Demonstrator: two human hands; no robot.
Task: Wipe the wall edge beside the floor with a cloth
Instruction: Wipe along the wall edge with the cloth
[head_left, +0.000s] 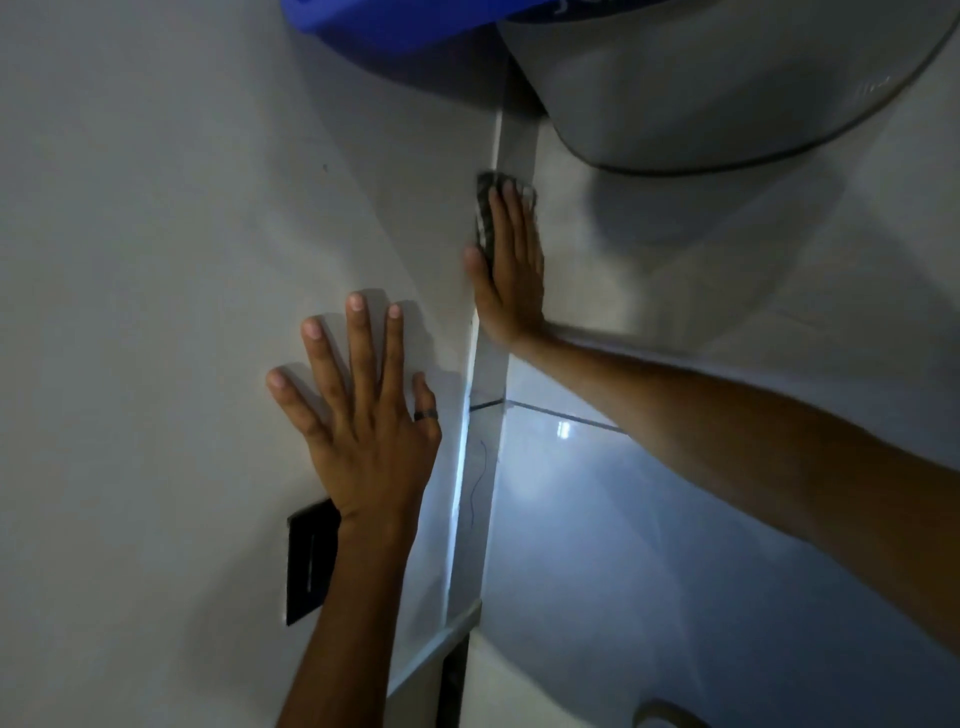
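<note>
The left hand (363, 410) lies flat against the white wall (156, 234), fingers (358, 343) spread, with a dark ring (426, 414) on one finger. The right hand (506, 270) presses a dark patterned cloth (485, 208) flat against the skirting strip (483, 384) where the wall meets the glossy tiled floor (649, 519). A black wall plate (309, 561) sits beside the left wrist. A blue container (384, 26) and a grey rounded vessel (701, 88) stand beyond the cloth.

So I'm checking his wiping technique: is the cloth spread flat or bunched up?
Bunched: the cloth shows only as a small dark wad under the right hand, pressed against the skirting.
</note>
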